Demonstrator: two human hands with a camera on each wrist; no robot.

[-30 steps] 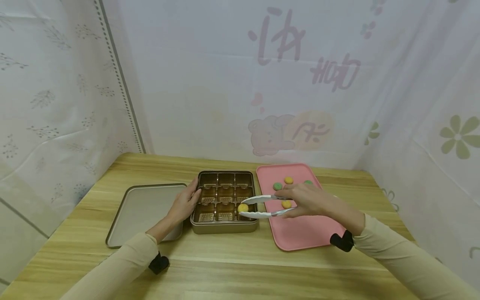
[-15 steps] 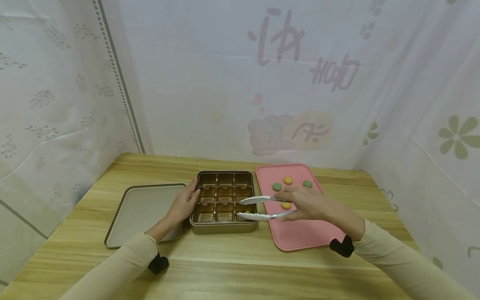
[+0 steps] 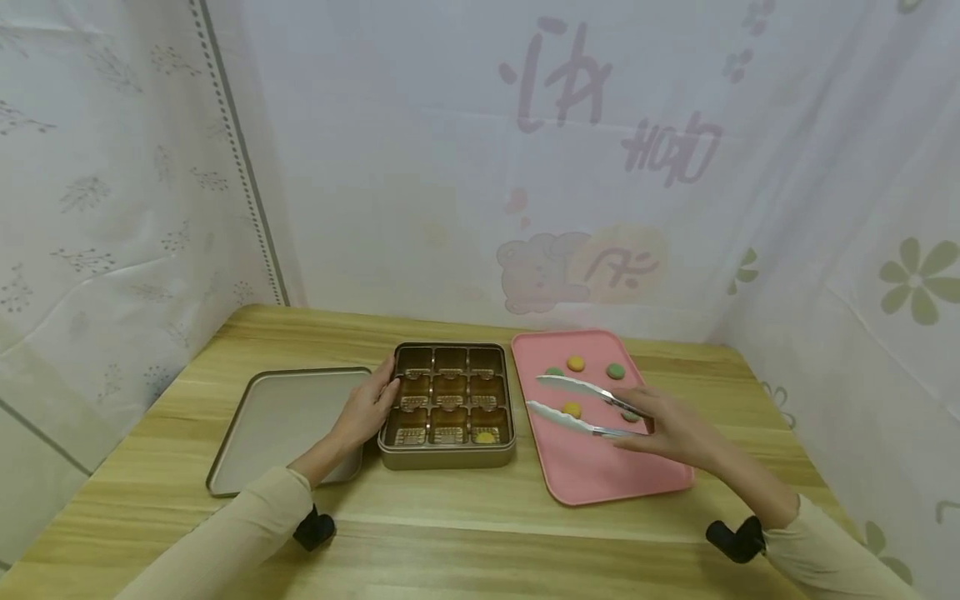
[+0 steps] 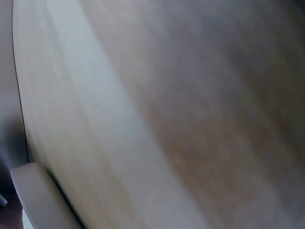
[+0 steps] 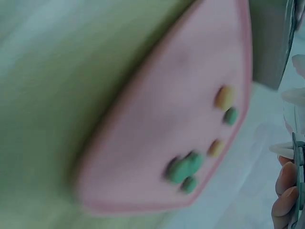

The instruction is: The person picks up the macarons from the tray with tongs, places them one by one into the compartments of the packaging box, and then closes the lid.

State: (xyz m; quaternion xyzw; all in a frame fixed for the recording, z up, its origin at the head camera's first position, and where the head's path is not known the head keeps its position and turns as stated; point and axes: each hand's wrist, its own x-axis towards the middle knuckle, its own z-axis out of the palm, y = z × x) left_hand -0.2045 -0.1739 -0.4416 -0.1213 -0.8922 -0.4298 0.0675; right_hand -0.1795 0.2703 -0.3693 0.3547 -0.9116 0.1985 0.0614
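Note:
My left hand rests against the left side of a brown-gold tin, fingers along its wall and thumb by the rim. The tin has a compartmented insert, and a small round yellow cookie lies in the front right compartment. With my right hand I hold white-tipped metal tongs, spread apart with nothing gripped between them. They hang over the pink tray, where yellow cookies and green cookies lie. The tongs partly cover one green cookie. In the right wrist view, several cookies show on the tray.
A flat metal lid lies left of the tin, partly behind my left forearm. Everything stands on a wooden table. A patterned cloth hangs behind and at both sides.
The tongs released the yellow cookie into the front right compartment. My right hand then moved right with the tongs, from over the tin to over the tray. The left hand stays put.

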